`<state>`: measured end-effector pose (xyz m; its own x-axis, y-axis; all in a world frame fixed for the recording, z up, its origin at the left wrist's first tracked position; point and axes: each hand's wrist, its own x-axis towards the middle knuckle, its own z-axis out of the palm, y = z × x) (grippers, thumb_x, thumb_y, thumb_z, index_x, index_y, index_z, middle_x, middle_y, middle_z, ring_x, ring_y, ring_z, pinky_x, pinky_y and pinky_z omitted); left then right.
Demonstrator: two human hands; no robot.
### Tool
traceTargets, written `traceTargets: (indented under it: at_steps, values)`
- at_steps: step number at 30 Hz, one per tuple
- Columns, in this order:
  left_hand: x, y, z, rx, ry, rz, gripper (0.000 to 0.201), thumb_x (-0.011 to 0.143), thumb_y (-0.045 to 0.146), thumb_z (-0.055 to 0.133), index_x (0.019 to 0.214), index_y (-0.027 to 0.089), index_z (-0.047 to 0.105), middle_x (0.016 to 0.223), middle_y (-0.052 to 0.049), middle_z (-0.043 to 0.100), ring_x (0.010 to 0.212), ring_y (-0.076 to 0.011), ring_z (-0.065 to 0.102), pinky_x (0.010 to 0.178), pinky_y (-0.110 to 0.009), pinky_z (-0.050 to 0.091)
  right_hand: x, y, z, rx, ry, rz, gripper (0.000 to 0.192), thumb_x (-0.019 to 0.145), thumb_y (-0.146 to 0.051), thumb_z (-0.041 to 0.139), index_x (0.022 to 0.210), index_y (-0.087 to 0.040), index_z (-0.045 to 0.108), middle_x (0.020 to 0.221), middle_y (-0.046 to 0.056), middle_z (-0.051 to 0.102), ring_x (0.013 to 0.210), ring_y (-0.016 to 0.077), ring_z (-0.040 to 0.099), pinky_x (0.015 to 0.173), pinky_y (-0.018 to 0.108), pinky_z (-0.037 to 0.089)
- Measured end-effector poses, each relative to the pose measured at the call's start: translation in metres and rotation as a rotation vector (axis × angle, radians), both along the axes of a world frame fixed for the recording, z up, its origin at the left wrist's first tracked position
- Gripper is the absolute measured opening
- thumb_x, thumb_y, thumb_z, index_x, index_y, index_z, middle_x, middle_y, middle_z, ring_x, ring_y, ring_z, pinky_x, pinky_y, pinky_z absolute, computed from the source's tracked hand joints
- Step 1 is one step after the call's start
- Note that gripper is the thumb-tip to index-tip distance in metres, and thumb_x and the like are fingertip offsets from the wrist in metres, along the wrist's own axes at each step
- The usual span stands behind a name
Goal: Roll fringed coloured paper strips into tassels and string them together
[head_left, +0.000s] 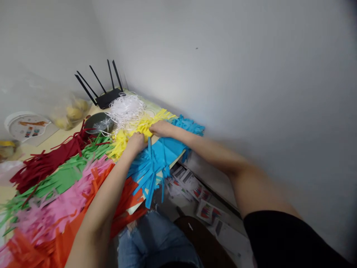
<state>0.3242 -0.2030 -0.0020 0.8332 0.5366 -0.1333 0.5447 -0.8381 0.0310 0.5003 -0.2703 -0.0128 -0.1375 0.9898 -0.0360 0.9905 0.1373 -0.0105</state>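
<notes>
A bunch of yellow fringed strips [120, 144], paper or thin cloth, lies across the far part of the table. My left hand [137, 143] is closed on its near edge, and my right hand [161, 128] pinches it a little farther right. Fingertips of both hands are partly hidden. Just below and right of them spreads a blue fringed piece [166, 149], its strips hanging over the table edge. Beyond the yellow strips sits a tangled heap of white string [126, 109].
Dark red [60, 156], green [67, 178], pink [67, 195] and orange [126, 195] fringed pieces cover the left. Behind stand a black router [107, 98], a dark bowl [90, 122] and bagged yellow fruit [74, 112]. A wall rises right; printed packets [206, 212] lie below.
</notes>
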Motion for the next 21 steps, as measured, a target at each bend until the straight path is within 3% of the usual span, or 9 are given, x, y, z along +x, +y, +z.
traceTargets:
  at_steps: [9,14,21]
  values:
    - [0.001,0.023,0.010,-0.201,-0.016,0.096,0.028,0.083,0.031,0.070,0.105,0.015,0.076,0.107,-0.011,0.077,0.098,-0.0247,0.071,0.085,-0.027,0.052,0.008,0.006,0.002,-0.019,0.100,-0.044,0.016,0.089,-0.020,0.057,0.099,-0.018,0.070,0.101,0.008,0.075,0.091,0.0202,0.064,0.065,0.028,0.029]
    - [0.000,0.026,0.010,-0.257,-0.041,0.107,0.029,0.080,0.029,0.072,0.105,0.014,0.076,0.107,-0.011,0.077,0.098,-0.0253,0.071,0.087,-0.028,0.052,0.006,0.006,0.005,-0.028,0.128,-0.050,0.027,0.091,-0.021,0.057,0.115,-0.020,0.069,0.113,0.009,0.073,0.099,0.0210,0.063,0.070,0.027,0.031]
    - [-0.002,0.030,0.009,-0.299,-0.083,0.108,0.022,0.080,0.026,0.068,0.097,0.016,0.077,0.101,-0.009,0.078,0.092,-0.0223,0.071,0.084,-0.027,0.053,0.005,0.007,0.007,-0.038,0.139,-0.076,0.017,0.087,-0.019,0.060,0.100,-0.018,0.071,0.104,0.008,0.074,0.093,0.0196,0.063,0.065,0.027,0.028]
